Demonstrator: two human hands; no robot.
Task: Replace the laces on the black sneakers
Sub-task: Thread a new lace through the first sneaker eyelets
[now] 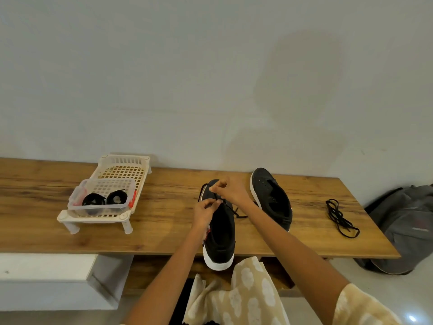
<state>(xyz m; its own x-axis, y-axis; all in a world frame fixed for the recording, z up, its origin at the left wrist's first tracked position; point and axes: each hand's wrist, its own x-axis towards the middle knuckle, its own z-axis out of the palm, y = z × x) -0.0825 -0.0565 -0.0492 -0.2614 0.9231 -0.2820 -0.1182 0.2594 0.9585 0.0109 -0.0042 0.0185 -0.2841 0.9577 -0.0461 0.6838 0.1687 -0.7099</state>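
Near sneaker (220,233) heel overhanging front edge of wooden bench (164,231), left hand (205,213) and right hand (228,191) each pinching its black lace (234,211), second sneaker (271,198) unlaced toward back edge, loose lace (341,218) near right end, laces coiled in clear tub (103,198) toward the left end.

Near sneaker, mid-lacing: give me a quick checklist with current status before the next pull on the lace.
1. Near sneaker steady on the wooden bench: not ok, its heel overhangs the front edge.
2. Left hand pinching the lace: ok.
3. Right hand gripping the lace at the toe end: ok.
4. Lace free of snags: cannot tell, the hands hide the eyelets.
5. Loose lace clear of the work: ok, lying to the right.
6. Far sneaker laced: not ok, eyelets bare.
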